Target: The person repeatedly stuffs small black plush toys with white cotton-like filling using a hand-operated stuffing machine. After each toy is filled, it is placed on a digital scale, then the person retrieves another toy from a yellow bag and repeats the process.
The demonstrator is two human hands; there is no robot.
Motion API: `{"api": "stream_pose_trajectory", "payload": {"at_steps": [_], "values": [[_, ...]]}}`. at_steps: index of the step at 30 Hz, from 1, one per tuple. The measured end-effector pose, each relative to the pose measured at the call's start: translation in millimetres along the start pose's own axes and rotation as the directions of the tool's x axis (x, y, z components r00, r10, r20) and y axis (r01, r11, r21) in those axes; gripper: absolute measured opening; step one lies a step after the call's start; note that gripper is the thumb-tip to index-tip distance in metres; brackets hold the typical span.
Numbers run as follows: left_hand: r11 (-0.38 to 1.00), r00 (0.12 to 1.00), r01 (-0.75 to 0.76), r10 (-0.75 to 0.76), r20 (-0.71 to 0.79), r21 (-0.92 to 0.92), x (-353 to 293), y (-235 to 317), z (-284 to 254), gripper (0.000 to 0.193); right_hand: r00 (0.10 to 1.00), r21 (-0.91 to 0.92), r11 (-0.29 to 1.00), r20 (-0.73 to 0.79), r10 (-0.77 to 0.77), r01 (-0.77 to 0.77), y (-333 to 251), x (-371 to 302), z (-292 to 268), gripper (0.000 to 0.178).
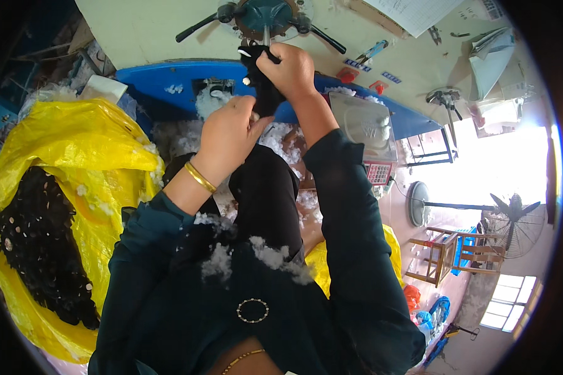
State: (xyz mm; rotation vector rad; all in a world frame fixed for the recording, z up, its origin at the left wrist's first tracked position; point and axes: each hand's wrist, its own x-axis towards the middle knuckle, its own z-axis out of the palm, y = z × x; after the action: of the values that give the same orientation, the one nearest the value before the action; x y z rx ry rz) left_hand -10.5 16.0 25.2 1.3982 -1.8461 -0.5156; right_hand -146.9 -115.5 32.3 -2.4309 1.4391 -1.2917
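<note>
A small black plush piece (268, 84) with pale spots hangs at the metal nozzle (266, 35) of a machine set in the cream panel. My right hand (291, 67) is closed around its upper part, just below the nozzle. Close by on the left, my left hand (226, 132) has its fingers curled in against the thumb at the plush piece's lower edge. What sits between those fingertips is hidden. White fluffy stuffing (216, 100) lies by the left hand, and more clings to my dark clothes.
A yellow sack (100, 140) holding black plush pieces (41, 244) stands at the left. Two black-handled levers (197, 28) flank the nozzle. Right of my knees is a scale (364, 128) with a keypad. Pliers (372, 51) and papers lie on the panel; a fan (511, 225) stands far right.
</note>
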Motion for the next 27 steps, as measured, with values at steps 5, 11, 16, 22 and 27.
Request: {"api": "stream_pose_trajectory", "payload": {"at_steps": [5,11,16,22,27], "values": [[0.953,1.000,-0.020,0.020,0.000,-0.301,-20,-19,-2,0.039,0.967,0.154,0.958,0.122,0.225,-0.242,-27,-31,-20,0.031],[-0.340,0.869,0.370,-0.203,0.452,-0.864,32,-47,7,0.028,0.908,-0.083,0.908,0.061,0.415,-0.410,-21,29,6,0.032],[0.189,0.927,0.334,-0.243,0.285,-0.923,24,-22,32,0.030,0.937,-0.045,0.936,-0.024,0.349,-0.349,-9,31,18,0.032],[0.956,0.991,0.032,-0.069,-0.118,-0.290,-16,-15,37,0.024,0.904,-0.063,0.920,0.169,0.392,-0.387,-45,-9,-12,0.028],[0.868,0.976,0.063,-0.155,-0.150,-0.493,13,-6,11,0.027,0.933,0.035,0.941,0.149,0.327,-0.335,-27,-9,-15,0.038]]}}
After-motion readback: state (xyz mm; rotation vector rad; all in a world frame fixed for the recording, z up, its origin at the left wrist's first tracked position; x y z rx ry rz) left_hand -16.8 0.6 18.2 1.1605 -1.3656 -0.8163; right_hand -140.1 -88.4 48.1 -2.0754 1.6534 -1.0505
